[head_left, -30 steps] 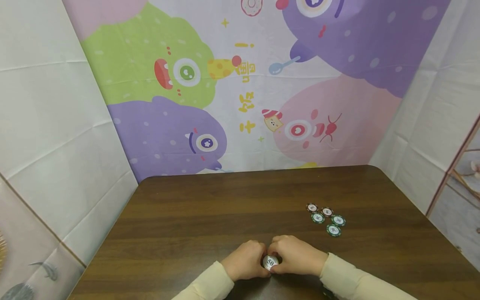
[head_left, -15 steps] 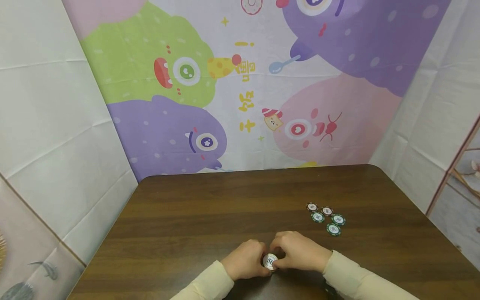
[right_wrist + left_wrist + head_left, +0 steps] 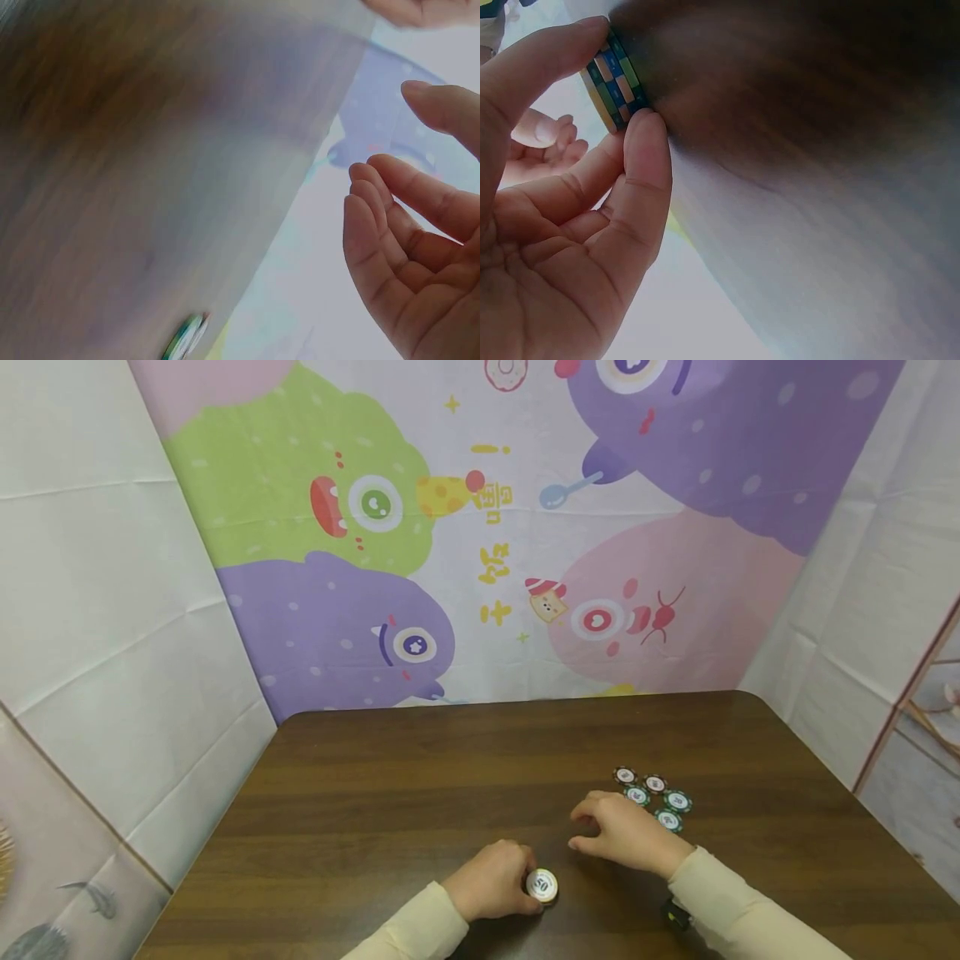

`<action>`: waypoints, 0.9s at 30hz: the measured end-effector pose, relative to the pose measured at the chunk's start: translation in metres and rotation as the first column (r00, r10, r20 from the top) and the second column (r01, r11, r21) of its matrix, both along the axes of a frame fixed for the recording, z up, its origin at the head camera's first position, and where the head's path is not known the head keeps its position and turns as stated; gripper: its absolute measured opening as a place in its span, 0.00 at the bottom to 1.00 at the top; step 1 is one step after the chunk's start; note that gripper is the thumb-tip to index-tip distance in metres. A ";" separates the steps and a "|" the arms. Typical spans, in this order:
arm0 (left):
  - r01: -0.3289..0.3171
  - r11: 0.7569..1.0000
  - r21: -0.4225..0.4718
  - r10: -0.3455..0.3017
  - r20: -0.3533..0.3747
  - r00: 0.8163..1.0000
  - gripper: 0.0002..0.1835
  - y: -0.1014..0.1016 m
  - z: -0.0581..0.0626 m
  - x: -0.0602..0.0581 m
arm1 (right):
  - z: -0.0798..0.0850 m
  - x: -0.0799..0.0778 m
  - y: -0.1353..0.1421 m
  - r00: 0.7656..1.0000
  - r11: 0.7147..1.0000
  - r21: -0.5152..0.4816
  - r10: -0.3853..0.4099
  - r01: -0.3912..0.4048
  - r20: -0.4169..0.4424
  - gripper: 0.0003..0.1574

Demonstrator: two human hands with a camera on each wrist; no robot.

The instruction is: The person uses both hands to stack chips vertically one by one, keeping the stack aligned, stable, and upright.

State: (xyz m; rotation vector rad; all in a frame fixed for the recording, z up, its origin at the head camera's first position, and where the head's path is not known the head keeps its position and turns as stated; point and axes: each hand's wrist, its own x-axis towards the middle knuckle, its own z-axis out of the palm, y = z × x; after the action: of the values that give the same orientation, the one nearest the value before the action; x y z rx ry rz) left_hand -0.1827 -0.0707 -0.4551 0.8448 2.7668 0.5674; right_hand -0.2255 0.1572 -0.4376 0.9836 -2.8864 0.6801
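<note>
A short stack of poker chips (image 3: 542, 886) stands near the front of the table, its white top chip marked 50. My left hand (image 3: 491, 881) grips its left side between thumb and fingers. In the left wrist view, the stack's edge (image 3: 616, 81) shows green, blue and pale bands, with a yellowish chip on the outer side. To the right and farther back, my right hand (image 3: 628, 833) is above the table, fingers loosely bent, with nothing between them. Just beyond it lie loose chips: green-rimmed ones (image 3: 678, 801) and dark-rimmed ones (image 3: 655, 784). The right hand partly covers some green ones.
The brown wooden table (image 3: 390, 785) ends at a cartoon-printed cloth (image 3: 495, 535) at the back. White cloth panels (image 3: 135, 568) flank it. A small black device (image 3: 677, 913) shows under the right sleeve.
The right hand has come off the chip stack and moved right and away from me, toward the loose chips. The left hand and the stack have stayed in place.
</note>
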 end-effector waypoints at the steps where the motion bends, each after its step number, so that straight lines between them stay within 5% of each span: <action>1: 0.000 1.000 -0.002 0.000 -0.004 1.000 0.14 0.000 0.000 0.000 | 0.000 -0.002 0.003 1.000 1.000 0.003 -0.024 0.024 -0.007 0.21; 7: 0.003 1.000 -0.022 -0.004 -0.047 0.999 0.14 0.000 0.000 0.000 | 0.000 -0.010 0.026 0.987 0.987 0.004 -0.160 0.160 -0.014 0.20; 16: -0.009 1.000 -0.020 0.008 -0.039 0.999 0.15 -0.001 0.001 0.001 | -0.005 -0.017 0.061 0.968 0.970 0.006 -0.243 0.244 -0.062 0.17; 27: -0.010 1.000 -0.010 0.010 -0.034 0.999 0.14 -0.001 0.000 0.001 | -0.013 -0.020 0.094 0.944 0.945 0.068 -0.324 0.320 0.060 0.23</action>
State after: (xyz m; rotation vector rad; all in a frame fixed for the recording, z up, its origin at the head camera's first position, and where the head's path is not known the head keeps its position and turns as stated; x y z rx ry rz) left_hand -0.1818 -0.0713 -0.4552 0.8460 2.8033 0.5456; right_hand -0.2458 0.2516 -0.4501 0.4774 -3.0371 0.6199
